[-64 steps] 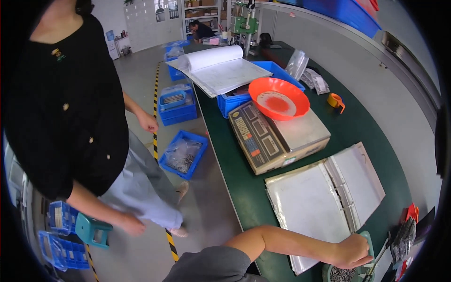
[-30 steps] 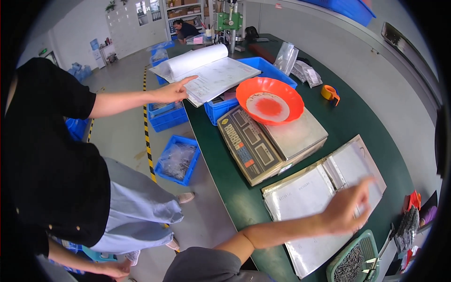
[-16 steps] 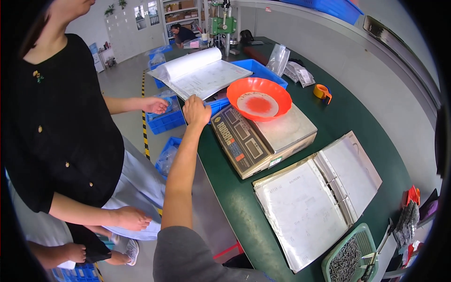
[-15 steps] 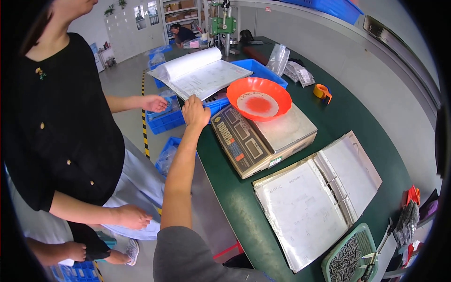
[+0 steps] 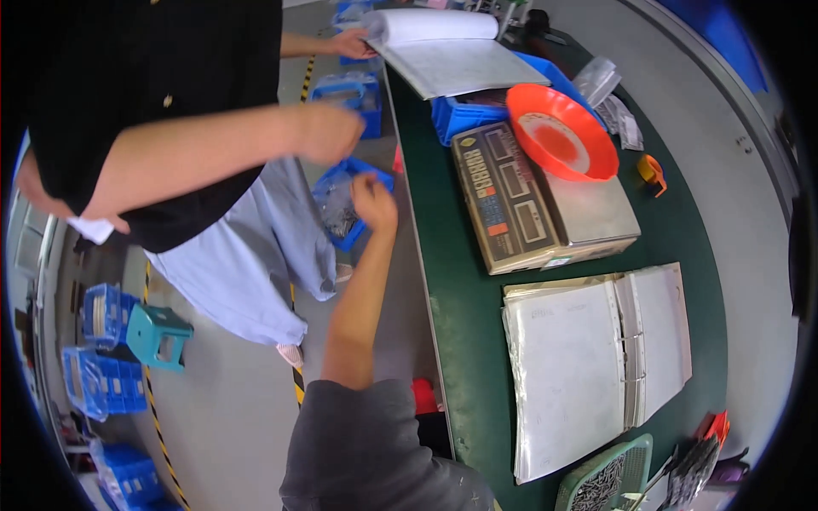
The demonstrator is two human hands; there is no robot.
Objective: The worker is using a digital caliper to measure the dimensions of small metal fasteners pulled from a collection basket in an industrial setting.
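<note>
My left hand (image 5: 373,204) is in the air just left of the table edge, fingers curled closed. Whatever it may hold is hidden. In the picture it overlaps a blue bin (image 5: 368,168) with a clear plastic bag (image 5: 335,198) inside; I cannot tell whether they touch. My right hand is out of view. At the table's far end, a co-worker's hand (image 5: 351,43) grips the corner of a clipboard (image 5: 460,70) with its top pages rolled back. That person's other hand (image 5: 331,134), blurred, is near mine.
On the green table (image 5: 452,341) stands a weighing scale (image 5: 503,196) with a red bowl (image 5: 601,153) on it. Nearer lie an open ring binder (image 5: 567,375) and a green basket (image 5: 637,460) of screws. An orange tape dispenser (image 5: 652,173) sits right; a teal stool (image 5: 162,336) stands left.
My left hand has come off the clipboard and moved down, beyond the table edge. The co-worker has moved closer, now holding the clipboard's corner. The view has turned left and down.
</note>
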